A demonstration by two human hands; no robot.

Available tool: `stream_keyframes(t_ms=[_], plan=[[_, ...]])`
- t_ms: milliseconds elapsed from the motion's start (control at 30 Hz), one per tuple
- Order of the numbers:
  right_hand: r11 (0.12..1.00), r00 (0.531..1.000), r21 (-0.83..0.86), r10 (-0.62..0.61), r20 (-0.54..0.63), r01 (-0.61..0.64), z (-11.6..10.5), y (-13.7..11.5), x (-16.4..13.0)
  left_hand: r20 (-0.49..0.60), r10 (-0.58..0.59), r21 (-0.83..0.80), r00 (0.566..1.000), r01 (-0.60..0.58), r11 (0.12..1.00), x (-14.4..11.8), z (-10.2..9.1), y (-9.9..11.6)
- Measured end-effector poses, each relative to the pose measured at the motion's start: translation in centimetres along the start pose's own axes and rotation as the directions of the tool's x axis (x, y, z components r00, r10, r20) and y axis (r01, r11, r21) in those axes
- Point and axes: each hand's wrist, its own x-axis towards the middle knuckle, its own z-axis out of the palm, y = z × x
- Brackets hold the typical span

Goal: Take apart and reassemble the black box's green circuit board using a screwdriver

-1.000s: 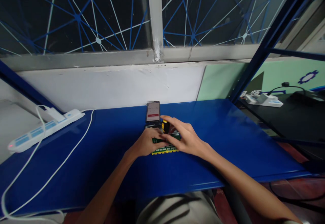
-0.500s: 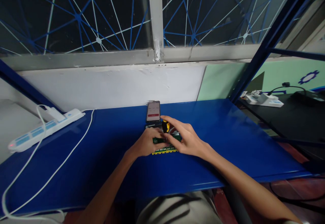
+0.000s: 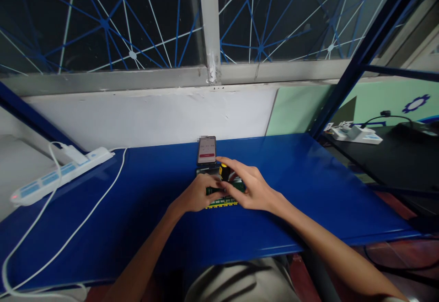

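Note:
A screwdriver [image 3: 224, 172] with a black and yellow handle stands roughly upright over a green circuit board [image 3: 219, 199]. My right hand [image 3: 255, 187] closes its fingers around the screwdriver, with the index finger stretched out past the handle's top. From the left, my left hand [image 3: 197, 193] grips the board's edge, its thumb in front and its fingertips close to the right thumb. Yellow strip shows along the board's near edge. The screwdriver's tip is hidden by the fingers. A dark, flat item [image 3: 209, 171] lies just behind the board, partly covered.
A phone [image 3: 206, 150] with a lit screen leans behind the work. On the left of the blue table [image 3: 137, 242] lies a white power strip [image 3: 61, 174] with a white cable [image 3: 103, 206]. Blue frame posts rise at both sides. Another power strip [image 3: 358, 134] sits on a dark surface at right.
The screwdriver handle has turned slightly, showing less yellow. My right fingers have shifted a little around it; my left hand stays nearly in place.

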Motion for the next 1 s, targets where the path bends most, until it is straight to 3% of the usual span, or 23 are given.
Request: stream_keyframes(t_ms=[533,1000], plan=[[0.999,1.000,-0.033,0.000,-0.017,0.000,0.10,0.35,-0.10,-0.070,-0.017,-0.099,0.997,0.010,0.995,0.01,0.56,-0.43],[0.998,0.999,0.041,-0.043,-0.005,0.043,-0.35,0.04,-0.08,0.020,-0.007,-0.054,1.000,0.008,0.999,0.22,0.12,0.31]])
